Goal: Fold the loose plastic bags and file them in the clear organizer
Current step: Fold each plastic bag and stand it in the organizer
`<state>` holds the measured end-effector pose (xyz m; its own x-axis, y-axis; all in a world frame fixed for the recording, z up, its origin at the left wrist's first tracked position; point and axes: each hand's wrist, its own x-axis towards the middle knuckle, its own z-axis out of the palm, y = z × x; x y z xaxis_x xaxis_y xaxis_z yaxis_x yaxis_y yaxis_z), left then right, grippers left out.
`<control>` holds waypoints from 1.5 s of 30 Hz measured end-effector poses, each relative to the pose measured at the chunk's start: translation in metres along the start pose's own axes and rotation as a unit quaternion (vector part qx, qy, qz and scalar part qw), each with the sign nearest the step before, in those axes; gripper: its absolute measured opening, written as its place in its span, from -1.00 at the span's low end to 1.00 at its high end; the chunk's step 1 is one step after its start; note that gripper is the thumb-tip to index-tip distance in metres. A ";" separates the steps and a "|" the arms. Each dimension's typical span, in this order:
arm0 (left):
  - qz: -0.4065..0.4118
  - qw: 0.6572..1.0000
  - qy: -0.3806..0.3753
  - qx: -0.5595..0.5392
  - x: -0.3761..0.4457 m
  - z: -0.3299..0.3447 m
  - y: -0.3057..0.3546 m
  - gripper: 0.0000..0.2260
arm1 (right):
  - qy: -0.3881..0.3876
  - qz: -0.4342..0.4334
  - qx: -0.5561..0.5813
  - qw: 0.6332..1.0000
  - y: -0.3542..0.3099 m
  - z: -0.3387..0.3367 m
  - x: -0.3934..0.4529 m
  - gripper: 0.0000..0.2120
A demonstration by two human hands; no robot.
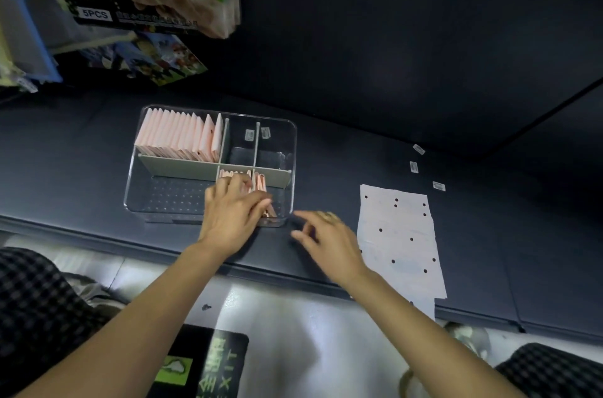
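Hiding folded bags (261, 184) in organizer (212, 218), left hand (233, 213).

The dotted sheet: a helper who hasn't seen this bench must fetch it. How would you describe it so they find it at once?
Start at the clear organizer on the dark bench. Right of it, past the right hand, a pale sheet lies flat, overhanging the near edge. Unlike the pink folded bags, it is unfolded with black dots.
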<state>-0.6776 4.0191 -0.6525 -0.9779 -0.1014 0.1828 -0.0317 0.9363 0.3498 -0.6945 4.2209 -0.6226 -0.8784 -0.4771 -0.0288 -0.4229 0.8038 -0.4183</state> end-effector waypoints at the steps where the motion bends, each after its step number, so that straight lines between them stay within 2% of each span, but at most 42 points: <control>1: -0.002 1.000 0.006 0.000 0.000 0.000 0.003 -0.84 | -0.010 -0.010 -0.014 1.000 0.022 -0.005 -0.016 -0.57; 3: 0.019 0.999 0.033 -0.002 0.002 0.000 0.014 -0.88 | -0.066 -0.004 -0.069 0.995 0.069 -0.016 -0.049 -0.36; 5: 0.066 0.996 0.054 -0.025 0.001 -0.001 0.033 -0.79 | -0.130 0.017 -0.114 0.985 0.113 -0.027 -0.081 -0.15; 8: 0.174 0.981 0.014 -0.082 -0.008 0.009 0.071 -0.71 | -0.192 0.035 -0.144 0.970 0.157 -0.031 -0.117 -0.03; 11: 0.221 0.955 -0.151 -0.131 -0.026 0.036 0.102 -0.73 | -0.165 0.015 -0.127 0.978 0.169 -0.028 -0.134 -0.15; 13: 0.219 0.935 -0.250 -0.127 -0.038 0.058 0.111 -0.57 | -0.119 -0.016 -0.092 0.989 0.168 -0.028 -0.136 -0.30; 16: 0.228 0.925 -0.284 -0.108 -0.046 0.077 0.117 -0.36 | -0.060 -0.078 -0.067 0.993 0.166 -0.029 -0.135 -0.63; 18: 0.243 0.921 -0.289 -0.088 -0.046 0.083 0.120 -0.27 | -0.066 -0.053 -0.022 0.996 0.164 -0.034 -0.130 -0.84; 19: 0.247 0.921 -0.291 -0.084 -0.046 0.084 0.122 -0.26 | -0.091 -0.023 0.003 0.996 0.164 -0.037 -0.127 -0.82; 21: 0.222 0.928 -0.276 -0.115 -0.046 0.084 0.124 -0.28 | -0.126 0.018 0.053 0.990 0.163 -0.047 -0.115 -0.79; 24: 0.108 0.939 -0.255 -0.204 -0.041 0.076 0.127 -0.39 | -0.129 0.048 0.108 0.984 0.159 -0.070 -0.085 -0.87; 27: 0.010 0.922 -0.252 -0.293 -0.033 0.068 0.132 -0.44 | -0.132 0.049 0.088 0.986 0.162 -0.087 -0.049 -0.88; 29: -0.035 0.917 -0.212 -0.337 -0.031 0.066 0.136 -0.38 | -0.126 0.064 0.064 0.988 0.165 -0.092 -0.027 -0.89; 32: -0.022 0.955 -0.098 -0.280 -0.031 0.066 0.141 -0.37 | -0.134 0.109 0.013 0.985 0.173 -0.089 0.002 -0.90; 34: 0.057 0.972 -0.069 -0.218 -0.033 0.068 0.144 -0.41 | -0.140 0.139 -0.027 0.980 0.177 -0.084 0.015 -0.88; 36: 0.162 0.973 -0.099 -0.134 -0.037 0.072 0.149 -0.40 | -0.137 0.150 -0.058 0.977 0.182 -0.077 0.023 -0.85; 38: 0.220 0.960 -0.167 -0.043 -0.041 0.079 0.153 -0.35 | -0.137 0.161 -0.075 0.974 0.185 -0.071 0.027 -0.80; 41: 0.218 0.948 -0.231 0.018 -0.045 0.092 0.151 -0.32 | -0.136 0.179 -0.084 0.971 0.188 -0.062 0.027 -0.78; 45: 0.219 0.943 -0.247 0.046 -0.043 0.098 0.147 -0.32 | -0.109 0.195 -0.089 0.971 0.192 -0.052 0.022 -0.73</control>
<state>-0.6602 4.1939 -0.6994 -0.8777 0.4490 -0.1676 0.4011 0.8795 0.2560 -0.8063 4.3833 -0.6561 -0.9200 -0.1724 -0.3520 -0.1167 0.9778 -0.1739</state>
